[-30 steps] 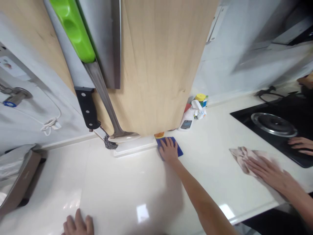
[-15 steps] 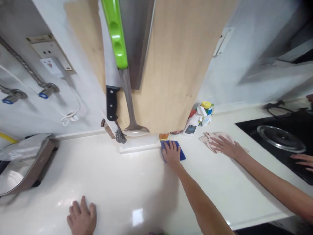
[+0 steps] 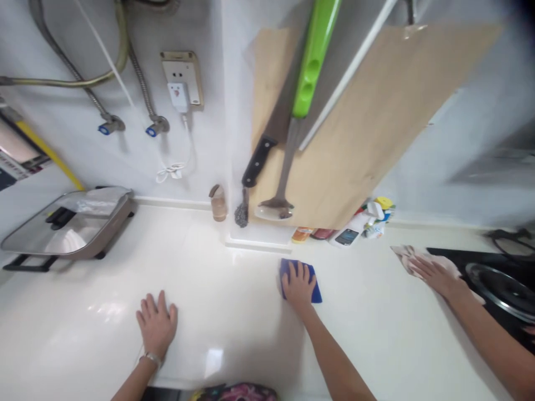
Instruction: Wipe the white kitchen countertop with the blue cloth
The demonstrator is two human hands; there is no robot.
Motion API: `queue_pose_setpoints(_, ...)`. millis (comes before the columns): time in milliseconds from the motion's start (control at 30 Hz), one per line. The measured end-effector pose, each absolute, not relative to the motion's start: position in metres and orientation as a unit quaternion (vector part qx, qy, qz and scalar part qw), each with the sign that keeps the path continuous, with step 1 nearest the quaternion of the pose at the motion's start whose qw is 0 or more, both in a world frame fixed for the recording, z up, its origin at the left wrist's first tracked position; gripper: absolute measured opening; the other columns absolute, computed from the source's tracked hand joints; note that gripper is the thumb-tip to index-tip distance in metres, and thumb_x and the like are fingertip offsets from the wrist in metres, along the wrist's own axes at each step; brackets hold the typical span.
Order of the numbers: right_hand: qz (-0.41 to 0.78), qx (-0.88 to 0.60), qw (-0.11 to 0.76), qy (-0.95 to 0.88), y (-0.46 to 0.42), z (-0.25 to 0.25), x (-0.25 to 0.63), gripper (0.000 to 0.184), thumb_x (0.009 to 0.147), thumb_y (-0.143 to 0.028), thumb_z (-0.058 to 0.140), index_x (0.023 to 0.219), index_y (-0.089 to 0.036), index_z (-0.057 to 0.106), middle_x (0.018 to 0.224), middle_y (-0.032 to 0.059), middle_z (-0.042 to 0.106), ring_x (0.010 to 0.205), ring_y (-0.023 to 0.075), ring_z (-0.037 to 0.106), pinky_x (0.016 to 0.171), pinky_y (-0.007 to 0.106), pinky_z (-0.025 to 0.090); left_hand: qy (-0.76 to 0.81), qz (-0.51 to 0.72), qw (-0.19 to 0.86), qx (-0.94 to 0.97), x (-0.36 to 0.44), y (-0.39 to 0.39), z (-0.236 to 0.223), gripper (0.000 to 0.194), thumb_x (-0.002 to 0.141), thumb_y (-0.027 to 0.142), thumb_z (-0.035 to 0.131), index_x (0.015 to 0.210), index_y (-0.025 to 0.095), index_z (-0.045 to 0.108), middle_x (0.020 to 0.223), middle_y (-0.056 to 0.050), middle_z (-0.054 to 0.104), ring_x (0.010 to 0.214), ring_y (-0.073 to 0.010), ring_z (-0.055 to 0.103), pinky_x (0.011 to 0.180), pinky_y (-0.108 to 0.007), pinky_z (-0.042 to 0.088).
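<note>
My right hand (image 3: 298, 285) lies flat with fingers spread on a blue cloth (image 3: 314, 288), pressing it on the white countertop (image 3: 234, 312) just in front of a raised white ledge. My left hand (image 3: 157, 323) rests palm down and open on the bare countertop at the near left, holding nothing. Farther right, another person's hand (image 3: 432, 274) presses a pinkish cloth (image 3: 407, 255) beside the black hob (image 3: 497, 289).
A wooden board (image 3: 368, 139) hangs on the wall with a black-handled knife (image 3: 261, 159) and a green-handled utensil (image 3: 311, 72). Spray bottles (image 3: 355, 228) stand against the wall. A lidded electric pan (image 3: 71, 223) sits at the left. A socket (image 3: 183, 81) and pipes are on the wall.
The view has swung left and up. My right hand with the blue cloth has slid nearer along the counter. The other person's hand and pink cloth moved right toward the hob.
</note>
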State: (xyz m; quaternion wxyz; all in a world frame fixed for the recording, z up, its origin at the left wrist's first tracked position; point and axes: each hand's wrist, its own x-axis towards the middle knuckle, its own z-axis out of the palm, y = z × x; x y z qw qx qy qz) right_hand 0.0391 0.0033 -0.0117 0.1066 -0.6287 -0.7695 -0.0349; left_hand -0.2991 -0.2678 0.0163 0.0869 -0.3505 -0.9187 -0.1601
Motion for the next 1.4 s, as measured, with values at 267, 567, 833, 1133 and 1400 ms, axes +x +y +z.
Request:
queue_pose_setpoints(267,-0.032,-0.657,0.139,-0.741,-0.008,-0.012,-0.024,0.058,0.096,-0.033,0.028,0.148,-0.012,0.046,0.156,0.0259,0.037,0.145,0.0453,0.028,0.105,0.078,0.023,-0.917,-0.157,0.079,-0.359,-0.304,-0.273,0.006,0.058,0.097,0.031,0.038,0.148,0.004,0.044,0.160,-0.030,0.025,0.154,-0.0416,0.008,0.119,-0.065,0.017)
queue_pose_setpoints(567,0.041,-0.494,0.058,-0.866,-0.065,0.004,-0.161,0.060,0.097,-0.038,0.032,0.152,-0.016,0.040,0.163,0.0198,0.027,0.150,0.0423,0.020,0.116,0.072,0.010,-0.918,-0.159,0.059,-0.359,-0.306,-0.275,0.005,0.057,0.096,0.028,0.040,0.148,0.005,0.044,0.162,-0.028,0.022,0.154,-0.0410,0.006,0.120,-0.065,0.016)
queue_pose_setpoints(833,0.119,-0.339,0.087,-0.929,-0.072,0.017,-0.266,0.060,0.098,-0.046,0.037,0.153,-0.021,0.039,0.164,0.0152,0.027,0.153,0.0379,0.014,0.121,0.064,0.005,-0.919,-0.158,0.057,-0.356,-0.308,-0.276,-0.002,0.058,0.096,0.029,0.041,0.150,0.007,0.043,0.164,-0.026,0.019,0.155,-0.0395,0.005,0.121,-0.065,0.016)
queue_pose_setpoints(1133,0.098,-0.462,0.137,-0.871,-0.002,0.008,-0.307,0.057,0.097,-0.040,0.035,0.149,-0.018,0.045,0.161,0.0174,0.032,0.150,0.0387,0.021,0.118,0.068,0.011,-0.914,-0.155,0.072,-0.368,-0.310,-0.279,-0.008,0.058,0.096,0.030,0.042,0.149,0.008,0.043,0.164,-0.025,0.019,0.155,-0.0394,0.005,0.120,-0.066,0.018)
queue_pose_setpoints(1400,0.061,-0.541,0.163,-0.823,0.022,-0.005,-0.336,0.058,0.096,-0.038,0.036,0.147,-0.013,0.047,0.157,0.0252,0.035,0.146,0.0465,0.023,0.109,0.077,0.017,-0.907,-0.161,0.100,-0.376,-0.310,-0.281,-0.010,0.058,0.096,0.027,0.043,0.152,0.011,0.039,0.167,-0.020,0.011,0.155,-0.0380,0.006,0.121,-0.064,0.019)
